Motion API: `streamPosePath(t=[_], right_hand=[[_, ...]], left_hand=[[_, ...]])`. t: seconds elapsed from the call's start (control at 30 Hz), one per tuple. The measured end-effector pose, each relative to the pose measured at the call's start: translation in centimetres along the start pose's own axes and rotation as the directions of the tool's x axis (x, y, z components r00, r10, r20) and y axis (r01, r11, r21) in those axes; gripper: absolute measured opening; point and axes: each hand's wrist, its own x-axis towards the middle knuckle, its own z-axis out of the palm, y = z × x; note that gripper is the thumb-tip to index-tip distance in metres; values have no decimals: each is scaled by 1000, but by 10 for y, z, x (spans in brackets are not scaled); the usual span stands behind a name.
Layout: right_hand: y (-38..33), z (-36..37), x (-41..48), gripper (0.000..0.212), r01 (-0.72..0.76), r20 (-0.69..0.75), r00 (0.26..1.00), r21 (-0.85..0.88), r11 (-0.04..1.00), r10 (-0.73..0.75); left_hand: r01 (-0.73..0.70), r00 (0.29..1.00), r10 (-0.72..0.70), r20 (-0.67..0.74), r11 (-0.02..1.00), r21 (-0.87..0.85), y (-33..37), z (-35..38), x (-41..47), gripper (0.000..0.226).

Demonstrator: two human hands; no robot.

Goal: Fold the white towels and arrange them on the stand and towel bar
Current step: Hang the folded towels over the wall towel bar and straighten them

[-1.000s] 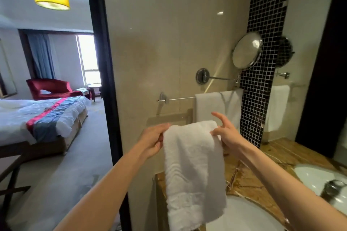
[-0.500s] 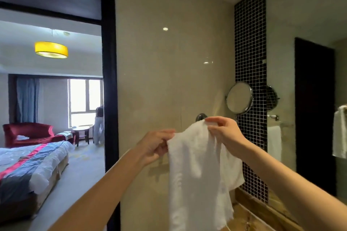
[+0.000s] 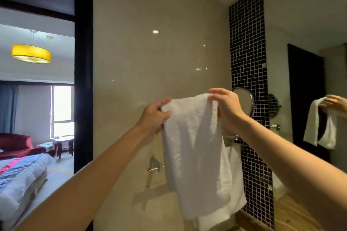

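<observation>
Both hands are up in front of the beige wall, holding 1 white towel [image 3: 195, 155] by its top edge: the left hand [image 3: 154, 118] pinches the left corner between thumb and fingers, and the right hand [image 3: 228, 107] curls over the right corner. The towel hangs limp between them, above and in front of the towel bar [image 3: 155, 169], whose metal end shows just left of it. A round mirror [image 3: 245, 101] sits behind the right hand.
</observation>
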Motion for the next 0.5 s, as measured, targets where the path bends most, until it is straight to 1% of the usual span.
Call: streamPosePath(t=[0.1,0.23,0.3,0.43,0.5], right_hand=[[12,13,38,23,12,-32,999,83,997,-9],[25,34,77,25,10,-71,997,187,982,3],[32,40,90,20,11,-76,997,227,974,6],[49,52,113,5,21,-60,998,222,975,-8],[61,58,122,4,-17,-55,998,217,976,30]], left_hand=[[-71,996,68,56,996,61,2,-2,35,57],[-65,997,63,48,997,39,-3,-6,73,67],[-66,997,64,52,997,30,-11,-8,88,69],[-86,995,84,46,995,50,-27,-11,113,69],[-84,996,82,33,994,63,-34,-13,123,68]])
